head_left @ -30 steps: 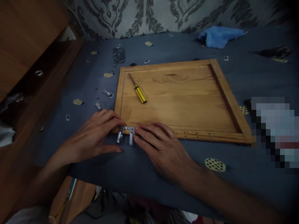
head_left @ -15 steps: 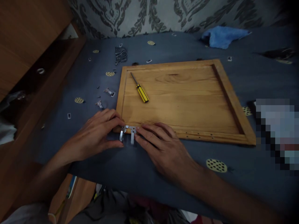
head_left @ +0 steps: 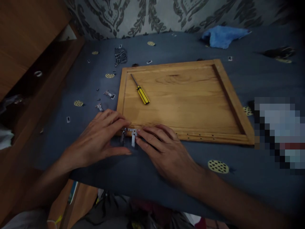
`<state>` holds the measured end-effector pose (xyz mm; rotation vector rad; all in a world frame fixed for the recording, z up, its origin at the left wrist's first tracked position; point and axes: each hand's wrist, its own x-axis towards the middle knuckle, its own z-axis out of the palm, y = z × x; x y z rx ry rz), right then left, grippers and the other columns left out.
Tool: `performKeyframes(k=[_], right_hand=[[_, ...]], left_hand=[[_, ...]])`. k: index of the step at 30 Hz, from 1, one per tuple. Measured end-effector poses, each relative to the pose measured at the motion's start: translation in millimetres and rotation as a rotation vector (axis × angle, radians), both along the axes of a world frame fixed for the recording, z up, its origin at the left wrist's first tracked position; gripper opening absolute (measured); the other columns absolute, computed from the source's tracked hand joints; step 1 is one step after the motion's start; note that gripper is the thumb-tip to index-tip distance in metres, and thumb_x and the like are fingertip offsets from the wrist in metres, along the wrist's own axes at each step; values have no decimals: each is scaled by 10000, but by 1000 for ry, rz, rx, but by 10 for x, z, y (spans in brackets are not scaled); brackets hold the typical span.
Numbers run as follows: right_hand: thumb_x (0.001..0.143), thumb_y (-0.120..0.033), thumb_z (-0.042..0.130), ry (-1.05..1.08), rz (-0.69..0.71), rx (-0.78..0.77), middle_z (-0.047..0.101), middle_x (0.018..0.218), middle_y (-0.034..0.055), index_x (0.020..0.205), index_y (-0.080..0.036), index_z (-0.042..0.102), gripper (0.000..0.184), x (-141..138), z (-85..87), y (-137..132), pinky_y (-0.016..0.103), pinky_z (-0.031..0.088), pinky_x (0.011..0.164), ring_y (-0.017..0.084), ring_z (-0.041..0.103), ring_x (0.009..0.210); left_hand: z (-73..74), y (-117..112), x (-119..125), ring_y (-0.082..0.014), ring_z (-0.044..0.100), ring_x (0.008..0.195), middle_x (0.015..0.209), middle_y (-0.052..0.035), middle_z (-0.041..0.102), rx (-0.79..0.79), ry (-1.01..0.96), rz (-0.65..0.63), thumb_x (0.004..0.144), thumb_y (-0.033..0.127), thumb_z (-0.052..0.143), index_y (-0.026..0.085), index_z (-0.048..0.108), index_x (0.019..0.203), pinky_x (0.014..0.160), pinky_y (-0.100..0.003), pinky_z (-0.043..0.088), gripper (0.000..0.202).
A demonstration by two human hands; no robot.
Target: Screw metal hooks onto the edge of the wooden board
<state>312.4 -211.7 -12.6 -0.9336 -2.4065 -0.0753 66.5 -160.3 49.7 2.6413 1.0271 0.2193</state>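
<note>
Two bare hands, the left hand (head_left: 100,140) and the right hand (head_left: 166,152), are pressed flat on a small silver two-pronged metal bracket (head_left: 132,133) at the near corner of a rimmed light wooden panel (head_left: 214,137). Each grip is spread and closed round nothing. The bracket is judged to be under alignment against the frame; fastening would call for one hand freed for the yellow-and-black screwdriver (head_left: 142,94), alone inside the panel's rim just beyond the grip, with small metal fittings (head_left: 108,94) loose to its left.
</note>
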Motion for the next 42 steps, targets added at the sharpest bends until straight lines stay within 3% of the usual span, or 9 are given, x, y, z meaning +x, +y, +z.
performKeyframes(k=[6,12,19,31,42], right_hand=[[1027,-98,514,16,17,-35,750,1285,148,1235,-95,731,301,-10,-2,-2,489,504,1059,283,613,1230],[1073,-132,447,29,-4,-16,766,1264,116,1176,-119,754,324,-18,23,2,470,520,1052,263,632,1199],[1070,-128,442,13,-3,-53,755,1284,128,1210,-120,745,334,-18,16,-11,481,515,1069,259,616,1219],[1093,-148,429,-6,-36,-33,753,1297,69,1183,-142,743,326,-17,40,-24,434,515,1077,242,638,1206],[1097,-136,390,35,-30,-12,770,1249,82,1158,-118,758,374,-30,43,-29,440,534,1078,250,638,1189]], left_hand=[[-62,8,64,-295,592,1106,1155,-80,688,-18,-23,-16,957,606,666,214,648,1214,919,-434,448,468],[-65,5,73,-278,597,1078,1127,-76,683,-1,-31,-40,1013,594,572,194,640,1178,902,-412,433,438],[-48,0,85,-268,621,1076,1143,-70,706,-10,-51,-43,1002,538,635,208,660,1190,901,-399,435,381],[-55,9,85,-274,637,1098,1161,-79,711,-10,-64,-52,1003,519,642,192,658,1195,912,-413,444,380],[-57,14,95,-275,630,1078,1152,-82,708,-15,-58,-57,1014,530,616,191,655,1188,896,-420,443,382]])
